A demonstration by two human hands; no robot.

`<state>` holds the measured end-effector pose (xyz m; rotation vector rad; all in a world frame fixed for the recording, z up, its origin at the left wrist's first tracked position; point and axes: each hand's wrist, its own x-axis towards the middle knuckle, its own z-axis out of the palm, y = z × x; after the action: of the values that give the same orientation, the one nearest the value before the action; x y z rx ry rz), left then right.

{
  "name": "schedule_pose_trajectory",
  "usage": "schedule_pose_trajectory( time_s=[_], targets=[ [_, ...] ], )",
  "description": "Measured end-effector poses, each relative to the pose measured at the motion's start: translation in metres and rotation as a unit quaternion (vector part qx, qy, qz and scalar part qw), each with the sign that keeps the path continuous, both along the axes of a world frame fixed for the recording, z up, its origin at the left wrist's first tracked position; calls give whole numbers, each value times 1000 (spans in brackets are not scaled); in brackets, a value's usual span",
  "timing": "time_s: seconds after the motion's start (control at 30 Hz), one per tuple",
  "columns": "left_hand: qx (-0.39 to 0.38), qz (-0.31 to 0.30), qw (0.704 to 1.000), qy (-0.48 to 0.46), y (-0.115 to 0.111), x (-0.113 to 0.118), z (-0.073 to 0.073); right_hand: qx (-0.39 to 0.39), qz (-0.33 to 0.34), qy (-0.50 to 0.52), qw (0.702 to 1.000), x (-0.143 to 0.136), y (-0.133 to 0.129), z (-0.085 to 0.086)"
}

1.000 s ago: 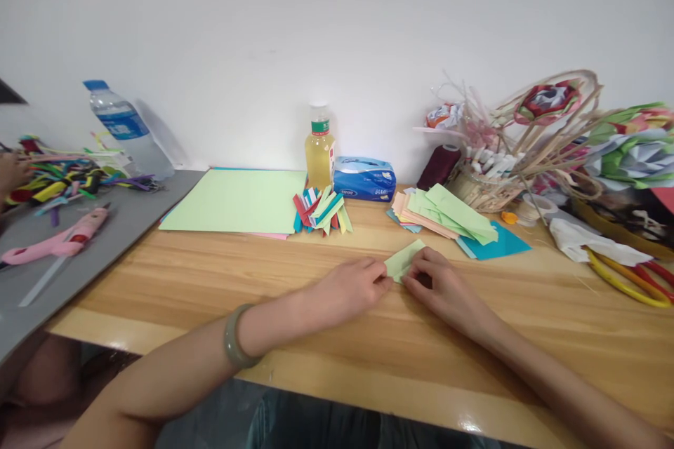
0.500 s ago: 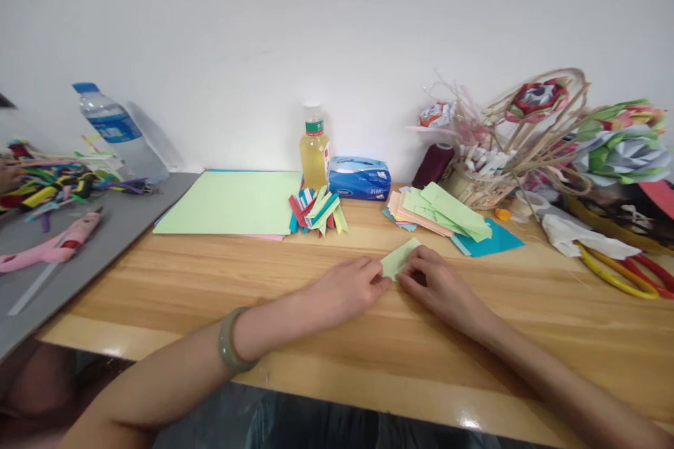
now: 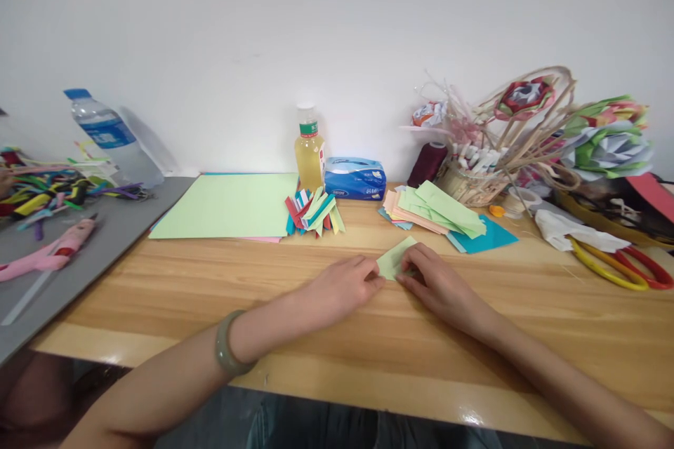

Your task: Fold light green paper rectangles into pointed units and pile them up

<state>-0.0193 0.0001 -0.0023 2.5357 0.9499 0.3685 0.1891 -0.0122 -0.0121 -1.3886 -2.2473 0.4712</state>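
A small light green paper piece lies at the wooden table's middle, between my two hands. My left hand pinches its left corner, fingers closed. On the right side, my right hand grips the paper with thumb and fingers, partly covering it. Behind my right hand rests a fanned stack of green and orange papers, on top of a blue sheet. Folded colored strips form a pile behind my left hand.
Large green sheets, a yellow drink bottle and a tissue pack line the back. Scissors and a stick jar are right. A glue gun and water bottle are left.
The view has shifted slightly, so most objects appear a little further left. Both hands keep hold of the green paper in nearly the same pose.
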Motion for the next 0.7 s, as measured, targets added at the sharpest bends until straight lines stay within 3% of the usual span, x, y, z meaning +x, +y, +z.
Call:
schedule_pose_trajectory(
  time_s=[0.17, 0.4, 0.53, 0.7],
  targets=[
    [21, -19, 1000, 8, 1, -3, -5, 24, 15, -20, 999, 12, -1, 8],
    [155, -61, 985, 39, 5, -8, -12, 77, 137, -59, 986, 32, -2, 19],
    [258, -80, 960, 76, 9, -10, -9, 47, 190, -80, 977, 16, -18, 27],
    [280, -104, 951, 77, 6, -8, -9, 4, 255, -91, 963, -8, -37, 35]
  ],
)
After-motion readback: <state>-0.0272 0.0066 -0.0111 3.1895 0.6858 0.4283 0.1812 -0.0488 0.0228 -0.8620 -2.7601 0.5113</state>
